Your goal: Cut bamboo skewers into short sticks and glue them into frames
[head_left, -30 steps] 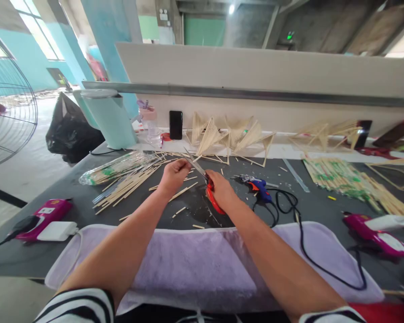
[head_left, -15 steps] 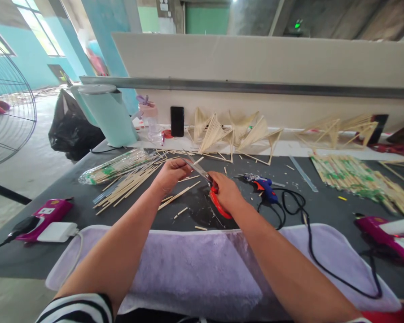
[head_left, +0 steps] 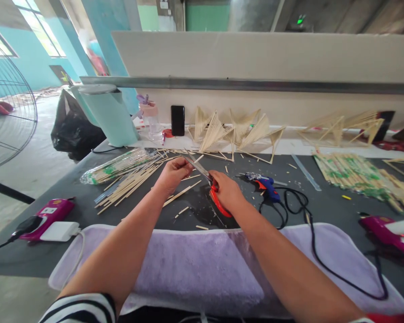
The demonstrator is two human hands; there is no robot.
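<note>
My right hand (head_left: 227, 190) is closed around the red-handled scissors (head_left: 218, 204), whose metal blades point up and left toward my left hand (head_left: 175, 174). My left hand is closed in a pinch on a thin wooden stick (head_left: 198, 159); its pale end shows beyond the blades. The stick crosses close to the blades, but whether they touch it I cannot tell. Loose wooden sticks (head_left: 131, 185) lie fanned out left of my left hand, and several short cut pieces (head_left: 182, 211) lie below, on the dark table.
Right of the scissors lies a blue glue gun (head_left: 269, 190) with a looping black cord. Stick frames (head_left: 218, 134) stand at the back near a phone (head_left: 177, 120) and a pitcher (head_left: 109, 114). Bundled sticks (head_left: 353, 175) lie right; a lilac cloth (head_left: 195, 269) covers the front edge.
The camera view has shifted slightly, moving the table things a little to the right. Both hands keep nearly the same pose, with the stick and scissors still held together.
</note>
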